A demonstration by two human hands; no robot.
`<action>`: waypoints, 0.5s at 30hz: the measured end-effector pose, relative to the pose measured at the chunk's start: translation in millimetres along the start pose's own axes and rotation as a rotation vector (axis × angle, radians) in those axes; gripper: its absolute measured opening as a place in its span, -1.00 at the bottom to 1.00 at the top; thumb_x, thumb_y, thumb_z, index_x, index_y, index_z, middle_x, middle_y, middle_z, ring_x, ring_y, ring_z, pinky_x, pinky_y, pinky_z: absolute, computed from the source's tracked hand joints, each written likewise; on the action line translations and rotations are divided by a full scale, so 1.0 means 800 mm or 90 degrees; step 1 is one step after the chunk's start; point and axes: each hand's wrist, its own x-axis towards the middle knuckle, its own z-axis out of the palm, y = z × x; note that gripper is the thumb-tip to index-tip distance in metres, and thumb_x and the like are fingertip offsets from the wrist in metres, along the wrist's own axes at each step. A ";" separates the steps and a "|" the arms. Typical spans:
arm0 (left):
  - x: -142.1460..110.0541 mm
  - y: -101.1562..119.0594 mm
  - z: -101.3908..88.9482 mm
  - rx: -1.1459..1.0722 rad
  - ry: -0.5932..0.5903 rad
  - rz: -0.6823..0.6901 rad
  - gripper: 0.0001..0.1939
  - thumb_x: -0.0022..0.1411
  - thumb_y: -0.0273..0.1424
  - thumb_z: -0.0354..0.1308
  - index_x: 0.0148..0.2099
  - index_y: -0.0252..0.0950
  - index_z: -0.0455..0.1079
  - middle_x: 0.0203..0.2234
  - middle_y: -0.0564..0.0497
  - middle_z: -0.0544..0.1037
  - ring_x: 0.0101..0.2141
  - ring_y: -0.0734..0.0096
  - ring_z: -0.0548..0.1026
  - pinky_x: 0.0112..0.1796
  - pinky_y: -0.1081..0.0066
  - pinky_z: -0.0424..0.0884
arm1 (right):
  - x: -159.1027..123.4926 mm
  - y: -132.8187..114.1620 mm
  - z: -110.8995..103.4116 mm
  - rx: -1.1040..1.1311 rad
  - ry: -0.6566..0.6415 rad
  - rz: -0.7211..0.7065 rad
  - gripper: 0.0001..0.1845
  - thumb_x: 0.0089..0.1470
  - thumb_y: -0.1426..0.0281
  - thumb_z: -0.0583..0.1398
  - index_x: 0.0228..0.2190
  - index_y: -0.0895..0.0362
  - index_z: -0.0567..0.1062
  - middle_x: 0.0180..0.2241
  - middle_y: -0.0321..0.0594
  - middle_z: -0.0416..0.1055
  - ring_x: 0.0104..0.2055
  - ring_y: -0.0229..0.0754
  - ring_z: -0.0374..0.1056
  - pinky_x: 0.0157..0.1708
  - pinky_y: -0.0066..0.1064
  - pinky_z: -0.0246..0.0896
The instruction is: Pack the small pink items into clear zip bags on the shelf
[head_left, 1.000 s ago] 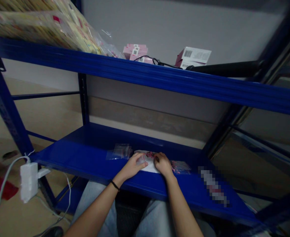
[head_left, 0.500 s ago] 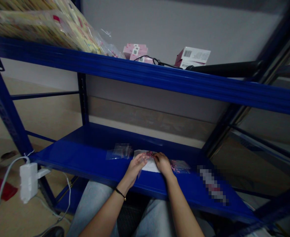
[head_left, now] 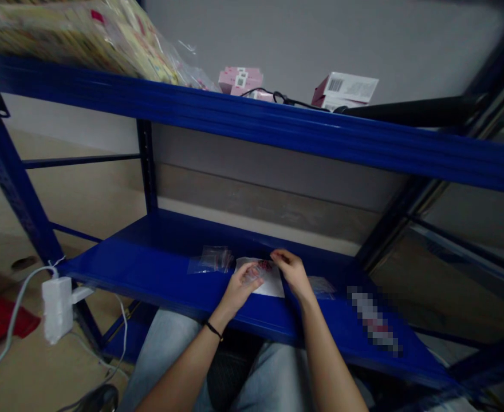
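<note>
Right hand (head_left: pixel 292 273) raised | its fingers (head_left: pixel 276 256) pinched, hold unclear | left hand (head_left: pixel 242 292) fingers (head_left: pixel 252 273) curled on plastic packet (head_left: pixel 264 268)

At lower centre of the frame, the left hand (head_left: pixel 244 290) rests on a white sheet (head_left: pixel 271 286) lying on a blue steel shelf (head_left: pixel 149 269). The right hand (head_left: pixel 292 273) sits at the sheet's top edge, just beside small pink pieces (head_left: pixel 264 266). A clear plastic bag (head_left: pixel 211 260) lies just left of the sheet.
</note>
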 end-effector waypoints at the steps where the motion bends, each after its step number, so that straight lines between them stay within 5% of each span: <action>1: 0.000 0.000 0.000 -0.007 -0.007 -0.001 -0.50 0.06 -0.22 0.38 0.03 -0.27 0.45 -0.21 -0.07 0.51 -0.15 0.22 0.44 -0.08 0.31 0.34 | 0.000 -0.015 0.000 0.007 -0.046 -0.027 -0.68 0.13 0.16 0.19 -0.31 0.15 0.57 -0.37 -0.18 0.53 -0.31 -0.13 0.42 -0.28 -0.38 0.27; 3: 0.000 0.001 0.000 -0.022 -0.019 -0.003 -0.51 0.08 -0.24 0.38 0.04 -0.26 0.45 -0.17 -0.08 0.52 -0.12 0.22 0.44 -0.06 0.32 0.33 | -0.002 -0.036 0.001 -0.018 -0.111 -0.094 -0.70 0.17 0.19 0.17 -0.35 0.13 0.59 -0.35 -0.18 0.53 -0.27 -0.14 0.42 -0.23 -0.38 0.26; 6: -0.002 0.005 -0.001 -0.039 -0.010 -0.007 -0.52 0.08 -0.24 0.37 0.04 -0.25 0.45 -0.17 -0.07 0.53 -0.12 0.23 0.45 -0.07 0.34 0.32 | -0.003 -0.031 0.003 -0.103 -0.055 -0.138 -0.68 0.23 0.24 0.10 -0.38 0.12 0.59 -0.32 -0.16 0.53 -0.25 -0.14 0.42 -0.19 -0.37 0.24; 9: -0.004 0.008 -0.001 -0.055 0.011 -0.026 -0.54 0.09 -0.22 0.37 0.02 -0.26 0.46 -0.20 -0.06 0.54 -0.13 0.23 0.45 -0.09 0.36 0.31 | -0.004 0.013 0.002 -0.217 0.001 -0.111 -0.73 0.22 0.34 0.08 -0.32 0.12 0.58 -0.29 -0.15 0.53 -0.23 -0.13 0.42 -0.18 -0.36 0.24; 15: -0.008 0.011 -0.003 -0.175 0.045 -0.090 -0.57 0.18 -0.14 0.28 0.01 -0.28 0.47 -0.20 -0.08 0.54 -0.19 0.32 0.46 -0.19 0.44 0.30 | -0.006 0.088 0.010 -0.356 -0.049 -0.120 -0.75 0.13 0.50 0.09 -0.26 0.13 0.57 -0.24 -0.13 0.51 -0.17 -0.13 0.39 -0.10 -0.36 0.24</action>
